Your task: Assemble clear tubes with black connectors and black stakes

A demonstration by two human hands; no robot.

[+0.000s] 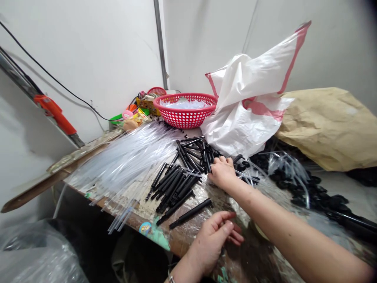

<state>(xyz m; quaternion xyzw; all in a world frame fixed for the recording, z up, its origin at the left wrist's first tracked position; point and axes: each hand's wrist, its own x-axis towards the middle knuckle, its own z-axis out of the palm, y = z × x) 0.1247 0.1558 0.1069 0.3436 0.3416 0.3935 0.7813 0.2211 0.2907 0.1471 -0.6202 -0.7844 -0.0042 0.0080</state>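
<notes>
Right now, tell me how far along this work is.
Partway, it seems. Looks done: a rough row of black tubes near the table edge, beside spread clear tubes. In hand: the right hand reaches into the loose black heap, its grip unclear; the left hand is open, apparently empty. Remaining: that jumbled heap looks unsorted.
</notes>
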